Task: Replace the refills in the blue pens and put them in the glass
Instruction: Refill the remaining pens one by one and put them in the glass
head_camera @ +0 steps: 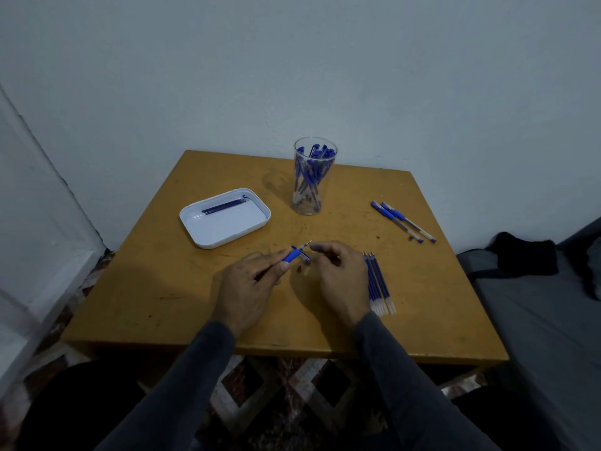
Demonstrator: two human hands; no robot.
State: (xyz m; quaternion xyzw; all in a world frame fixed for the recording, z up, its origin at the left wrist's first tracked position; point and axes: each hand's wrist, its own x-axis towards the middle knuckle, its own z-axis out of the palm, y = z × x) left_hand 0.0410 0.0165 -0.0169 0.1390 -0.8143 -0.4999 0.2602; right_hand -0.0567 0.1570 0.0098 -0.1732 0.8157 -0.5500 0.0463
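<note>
Left hand (247, 288) fingers pinch a blue pen (294, 254) above the yellow wooden table (136, 288) against a pale wall; right hand (338, 278) fingers curl, contents unclear. The pen's long axis slants, its tip pointing up-right toward the glass (313, 177).

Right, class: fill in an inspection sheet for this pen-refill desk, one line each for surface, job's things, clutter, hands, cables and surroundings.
Surface: wooden table, scuffed and stained.
Job's things: glass full of blue pens; two pens lying at the right; refills beside the right hand; white tray holding a refill.
Clutter: nothing seen.
Hands: left hand grips a pen; right hand curled near its tip, contents unclear.
Cables: nothing seen.
Surroundings: pale wall; grey bedding at the right; patterned floor.
</note>
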